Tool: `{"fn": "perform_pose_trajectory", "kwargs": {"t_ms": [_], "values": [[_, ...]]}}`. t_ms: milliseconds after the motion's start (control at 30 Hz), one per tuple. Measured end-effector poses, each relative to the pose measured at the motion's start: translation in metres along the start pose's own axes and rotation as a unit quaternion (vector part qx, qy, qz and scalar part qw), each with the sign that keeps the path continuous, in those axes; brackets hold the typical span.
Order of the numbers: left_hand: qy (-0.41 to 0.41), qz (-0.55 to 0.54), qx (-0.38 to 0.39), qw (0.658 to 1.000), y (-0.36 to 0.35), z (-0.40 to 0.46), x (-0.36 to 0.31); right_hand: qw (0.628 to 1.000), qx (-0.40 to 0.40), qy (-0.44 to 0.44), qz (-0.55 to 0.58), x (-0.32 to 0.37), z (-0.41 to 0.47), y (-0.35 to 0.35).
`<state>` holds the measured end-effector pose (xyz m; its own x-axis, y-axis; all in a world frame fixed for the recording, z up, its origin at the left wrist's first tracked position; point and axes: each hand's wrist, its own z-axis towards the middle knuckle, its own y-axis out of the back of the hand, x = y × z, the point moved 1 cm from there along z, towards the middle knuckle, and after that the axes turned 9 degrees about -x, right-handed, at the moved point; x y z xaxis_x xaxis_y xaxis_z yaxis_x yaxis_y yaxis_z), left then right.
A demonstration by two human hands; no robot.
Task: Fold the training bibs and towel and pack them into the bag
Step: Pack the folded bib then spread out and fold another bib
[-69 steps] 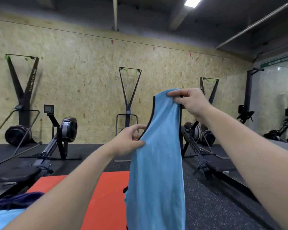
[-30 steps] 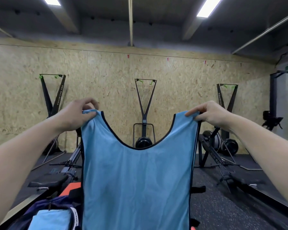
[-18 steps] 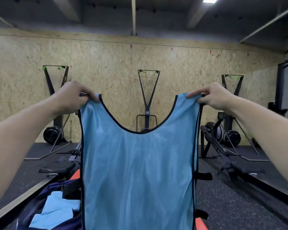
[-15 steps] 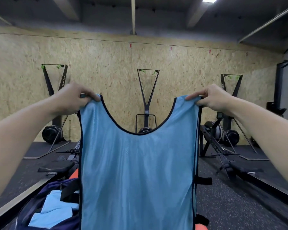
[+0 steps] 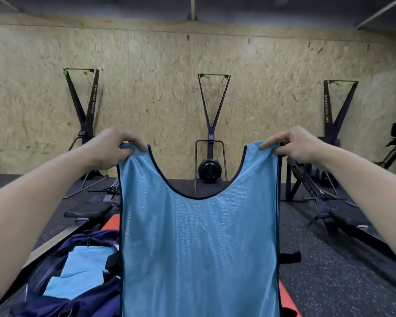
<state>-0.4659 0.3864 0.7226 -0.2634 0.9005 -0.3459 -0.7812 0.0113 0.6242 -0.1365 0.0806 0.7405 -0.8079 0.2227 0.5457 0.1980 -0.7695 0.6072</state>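
Observation:
A light blue training bib (image 5: 199,248) with black trim hangs flat and spread out in front of me. My left hand (image 5: 111,149) pinches its left shoulder strap and my right hand (image 5: 295,147) pinches its right shoulder strap, both at chest height. Below on the left lies an open navy bag (image 5: 62,300) with folded light blue cloth (image 5: 78,271) inside. The bib hides the bag's right side. No towel can be told apart.
An orange mat (image 5: 111,221) lies under the bag on the dark rubber floor (image 5: 329,271). A black bench (image 5: 87,212) stands to the left. Ski machines (image 5: 212,124) line the chipboard wall, and a rower rail (image 5: 325,209) runs along the right.
Earlier the bib hung bunched between my hands; I spread it wide by the shoulders. Over the last second my view tipped down, showing more of the bag. Both hands keep their hold.

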Motion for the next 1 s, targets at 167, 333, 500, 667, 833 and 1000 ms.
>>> {"fn": "perform_pose_trajectory", "kwargs": {"t_ms": [167, 333, 500, 667, 833, 1000], "values": [[0.015, -0.007, 0.028, 0.999, -0.057, 0.016, 0.032, 0.999, 0.023, -0.02, -0.016, -0.051, 0.027, -0.051], [0.028, 0.011, 0.085, 0.996, -0.133, 0.03, 0.082, 0.998, 0.044, -0.036, -0.018, -0.106, 0.048, -0.112], [0.035, 0.013, 0.139, 0.99, -0.22, 0.038, 0.147, 0.993, 0.084, -0.073, -0.044, -0.177, 0.074, -0.19], [0.066, 0.014, 0.18, 0.981, -0.316, 0.031, 0.22, 0.984, 0.123, -0.106, -0.069, -0.246, 0.09, -0.281], [0.087, 0.029, 0.231, 0.969, -0.412, 0.017, 0.286, 0.972, 0.182, -0.099, -0.112, -0.315, 0.108, -0.374], [0.096, 0.04, 0.225, 0.969, -0.466, 0.057, 0.325, 0.97, 0.159, -0.083, -0.164, -0.359, 0.157, -0.426]]}}
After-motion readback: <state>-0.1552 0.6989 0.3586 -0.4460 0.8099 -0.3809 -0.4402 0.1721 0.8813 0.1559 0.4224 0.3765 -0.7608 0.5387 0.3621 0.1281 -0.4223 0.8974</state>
